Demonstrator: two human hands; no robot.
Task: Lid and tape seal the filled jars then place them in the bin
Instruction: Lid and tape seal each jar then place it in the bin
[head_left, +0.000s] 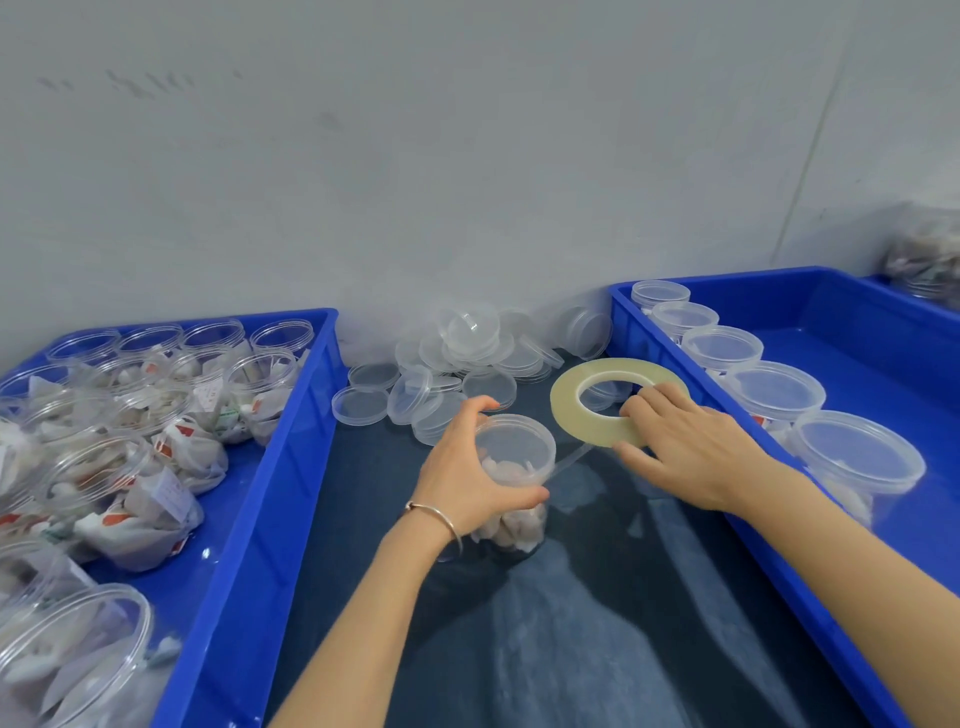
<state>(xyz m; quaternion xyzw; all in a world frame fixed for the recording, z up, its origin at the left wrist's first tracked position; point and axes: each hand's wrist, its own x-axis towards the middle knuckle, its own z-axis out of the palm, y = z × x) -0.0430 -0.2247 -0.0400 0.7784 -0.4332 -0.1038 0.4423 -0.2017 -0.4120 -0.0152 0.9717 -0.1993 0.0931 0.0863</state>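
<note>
Tape (571, 460) runs taut from roll (618, 401), pinched by right hand (691, 457), to jar (514, 467) gripped by left hand (467, 467); slack could wrinkle the seal.

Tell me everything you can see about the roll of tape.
The tape roll is a wide flat ring of pale yellowish translucent tape with a large open centre. It sits tilted above the dark work surface, between the pile of loose lids and the right blue bin. The right hand holds its near edge, fingers over the top. A clear strip runs from it to the lidded jar, which the left hand grips.
</note>
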